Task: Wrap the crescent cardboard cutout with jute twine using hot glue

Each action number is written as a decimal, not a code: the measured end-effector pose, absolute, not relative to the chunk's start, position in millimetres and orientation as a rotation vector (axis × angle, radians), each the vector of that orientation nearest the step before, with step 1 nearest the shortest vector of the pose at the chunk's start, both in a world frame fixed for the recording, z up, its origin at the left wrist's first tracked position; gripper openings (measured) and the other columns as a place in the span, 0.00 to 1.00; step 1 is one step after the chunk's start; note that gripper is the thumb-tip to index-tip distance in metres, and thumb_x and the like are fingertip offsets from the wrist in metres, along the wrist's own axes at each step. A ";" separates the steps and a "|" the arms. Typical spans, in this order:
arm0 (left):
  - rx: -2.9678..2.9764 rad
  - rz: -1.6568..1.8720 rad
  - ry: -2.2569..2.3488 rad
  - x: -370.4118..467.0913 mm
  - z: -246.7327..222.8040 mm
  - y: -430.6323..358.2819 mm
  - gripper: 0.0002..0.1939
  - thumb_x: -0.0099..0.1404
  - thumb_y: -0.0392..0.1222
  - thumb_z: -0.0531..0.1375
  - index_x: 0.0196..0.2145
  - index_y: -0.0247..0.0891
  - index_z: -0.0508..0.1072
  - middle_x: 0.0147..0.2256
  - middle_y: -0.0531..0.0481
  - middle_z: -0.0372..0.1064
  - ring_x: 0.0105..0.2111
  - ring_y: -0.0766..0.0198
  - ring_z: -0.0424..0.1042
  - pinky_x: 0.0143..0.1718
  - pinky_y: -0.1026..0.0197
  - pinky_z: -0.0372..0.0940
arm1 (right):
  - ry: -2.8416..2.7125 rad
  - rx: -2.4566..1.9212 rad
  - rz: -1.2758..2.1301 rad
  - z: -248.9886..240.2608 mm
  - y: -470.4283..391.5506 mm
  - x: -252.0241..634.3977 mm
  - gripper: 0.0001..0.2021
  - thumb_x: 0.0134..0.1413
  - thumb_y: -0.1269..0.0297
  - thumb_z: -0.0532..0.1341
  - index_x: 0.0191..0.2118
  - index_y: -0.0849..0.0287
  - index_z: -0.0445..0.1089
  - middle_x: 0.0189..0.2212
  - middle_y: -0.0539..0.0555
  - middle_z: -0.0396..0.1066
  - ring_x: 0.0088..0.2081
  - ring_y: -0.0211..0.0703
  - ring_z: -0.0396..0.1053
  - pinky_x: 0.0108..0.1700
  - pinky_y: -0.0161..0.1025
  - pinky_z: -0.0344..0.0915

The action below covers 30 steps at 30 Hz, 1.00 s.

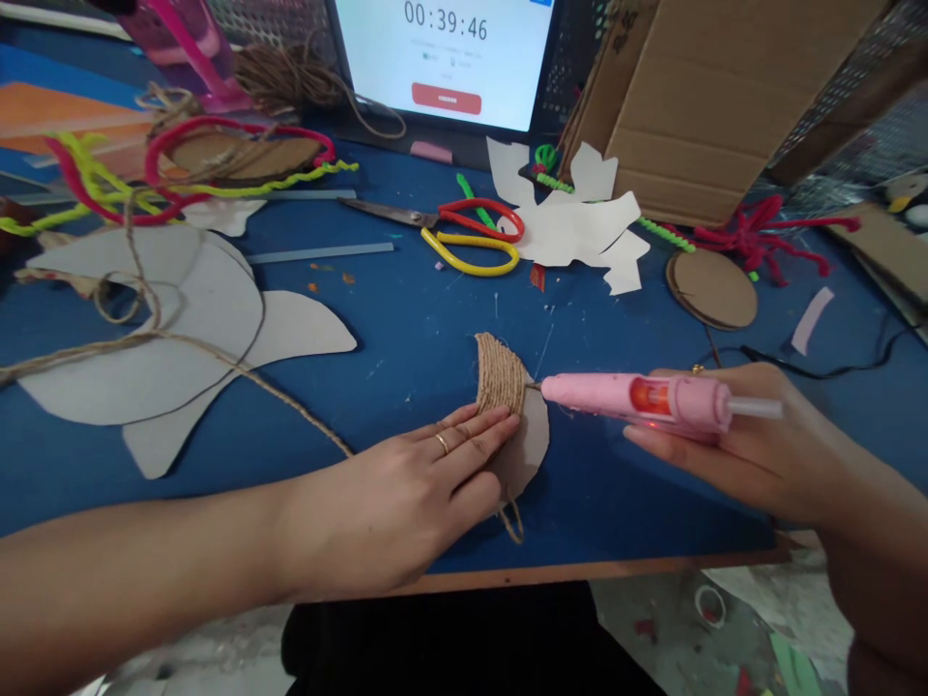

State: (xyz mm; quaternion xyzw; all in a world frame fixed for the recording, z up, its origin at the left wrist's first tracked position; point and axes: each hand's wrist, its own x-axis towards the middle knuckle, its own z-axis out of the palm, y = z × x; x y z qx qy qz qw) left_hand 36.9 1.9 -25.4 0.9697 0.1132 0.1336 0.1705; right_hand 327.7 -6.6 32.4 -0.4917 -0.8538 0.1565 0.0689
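A small curved cardboard piece point(535, 437), partly covered in rows of jute twine point(500, 375), lies on the blue table. My left hand point(427, 483) rests flat across it, fingers stretched out over the lower rows and hiding part of the piece. In my right hand point(761, 445) is a pink hot glue gun point(609, 394), a clear glue stick poking out of its back. Its nozzle meets the right edge of the twine rows. A loose strand of twine point(290, 401) runs in from the left and passes under my left hand.
Large grey cardboard cutouts point(166, 319) lie at the left. Red-and-yellow-handled scissors point(464, 227), white paper scraps point(580, 217) and round cardboard discs point(714, 288) sit farther back. Behind them stand a screen point(442, 58) and a cardboard box point(725, 97). A black cord point(812, 372) trails at right.
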 end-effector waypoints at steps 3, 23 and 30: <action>2.734 0.372 0.330 36.1 -26.8 1.5 0.14 0.66 0.30 0.47 0.42 0.29 0.71 0.59 0.27 0.59 0.63 0.48 0.55 0.62 0.46 0.58 | -2.557 -1.466 0.607 35.1 -12.6 326.8 0.14 0.59 0.56 0.57 0.25 0.57 0.60 0.19 0.46 0.62 0.20 0.33 0.59 0.24 0.34 0.54; 2.700 0.319 0.364 35.6 -27.2 0.9 0.11 0.63 0.29 0.49 0.39 0.30 0.70 0.60 0.26 0.56 0.64 0.48 0.53 0.61 0.47 0.60 | -2.612 -1.448 0.538 36.1 -13.1 329.5 0.13 0.59 0.56 0.57 0.27 0.56 0.62 0.19 0.46 0.63 0.19 0.34 0.59 0.22 0.35 0.53; 2.710 0.291 0.418 34.7 -29.0 -0.5 0.09 0.65 0.29 0.50 0.39 0.30 0.69 0.61 0.27 0.55 0.64 0.48 0.54 0.63 0.50 0.58 | -2.657 -1.410 0.590 38.3 -16.3 325.8 0.15 0.59 0.58 0.57 0.24 0.56 0.56 0.17 0.44 0.57 0.17 0.32 0.55 0.21 0.34 0.51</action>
